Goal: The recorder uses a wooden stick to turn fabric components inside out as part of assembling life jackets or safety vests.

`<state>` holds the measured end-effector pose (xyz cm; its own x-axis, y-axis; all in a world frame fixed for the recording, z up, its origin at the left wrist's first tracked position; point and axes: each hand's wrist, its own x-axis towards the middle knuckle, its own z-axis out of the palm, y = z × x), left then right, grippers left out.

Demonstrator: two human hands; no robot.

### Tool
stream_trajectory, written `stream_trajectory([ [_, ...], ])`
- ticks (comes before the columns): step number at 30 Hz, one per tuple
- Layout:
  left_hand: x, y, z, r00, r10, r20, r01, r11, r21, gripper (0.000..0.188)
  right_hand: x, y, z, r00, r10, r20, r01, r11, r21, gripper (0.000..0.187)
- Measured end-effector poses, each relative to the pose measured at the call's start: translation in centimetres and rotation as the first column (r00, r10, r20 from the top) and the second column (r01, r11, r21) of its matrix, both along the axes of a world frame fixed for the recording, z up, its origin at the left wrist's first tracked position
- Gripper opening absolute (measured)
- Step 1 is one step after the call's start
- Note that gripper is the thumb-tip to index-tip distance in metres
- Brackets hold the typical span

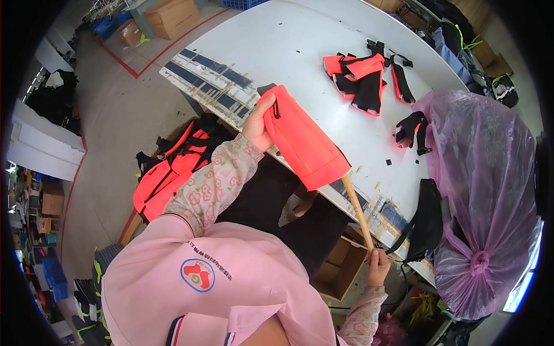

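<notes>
At left, below the tabletop beside the table's near edge, at least one orange-and-black backpack (167,173). One left hand (259,126), fingers clasped around the upper end of one pouch (303,138): orange, with a short black zip, aslant over the near edge. One wooden stick (358,210), upper end at the pouch's lower end, any length inside hidden. Below the near edge, one open box (340,268). One right hand (378,266), fingers curled tight around the stick's lower end.

Toward the table's far edge, one pile (369,86) of overlapping orange-and-black pieces, too tangled for a sure count. Just right of it, one separate narrow piece (401,83); nearer the right end, one small crumpled piece (411,130). On the near edge toward the right, one black bag (426,222). At the right end, one large purple plastic sack (485,190), gathered into a knot.

Table (254,43) white, scattered with dark scraps, near edge patched with worn tape, mostly at the left corner. Past that corner, a grey floor (109,98) with red lines (137,74), two cartons (171,17) and one blue crate (242,3). Beyond the far edge, heaped dark goods (456,43).
</notes>
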<state>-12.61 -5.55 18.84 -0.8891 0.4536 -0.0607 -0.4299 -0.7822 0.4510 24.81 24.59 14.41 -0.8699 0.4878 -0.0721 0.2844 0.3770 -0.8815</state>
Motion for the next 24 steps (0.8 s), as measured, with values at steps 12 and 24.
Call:
stream_trajectory([
  [12, 4.9, 3.1, 2.3, 0.998, -0.047, -0.051, 0.042, 0.994, -0.101, 0.021, -6.5, -6.9, -0.7, 0.994, 0.017, -0.109, -0.039, 0.978, -0.206, 0.018],
  [24, 6.8, 3.2, 4.0, 0.987, 0.018, -0.157, -0.057, 0.967, -0.249, 0.017, -11.0, -10.2, 1.2, 0.992, 0.047, -0.12, -0.096, 0.889, -0.448, 0.021],
])
